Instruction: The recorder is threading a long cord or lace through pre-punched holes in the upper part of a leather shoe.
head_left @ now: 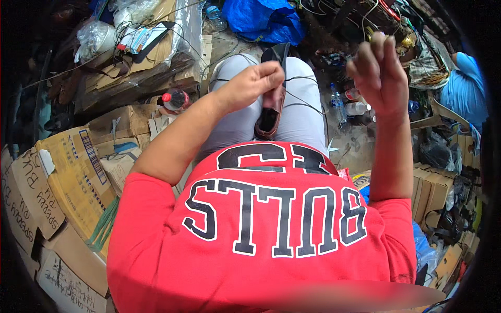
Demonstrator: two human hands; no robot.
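A dark shoe is held upright between my knees, its opening toward me and its dark sole end pointing away. My left hand is closed in a pinch right over the shoe; what lies inside the fingers is hidden. A thin black cord crosses both grey-trousered thighs and passes by the shoe. Raised well off to the right, my right hand has its fingers curled in and slightly blurred. Whatever it grips, if anything, is too small to see.
Cardboard boxes are stacked at the left. Bottles stand on both sides: a red-capped one and several clear ones. A blue plastic bag lies ahead. At far right is a person's blue sleeve, amid clutter.
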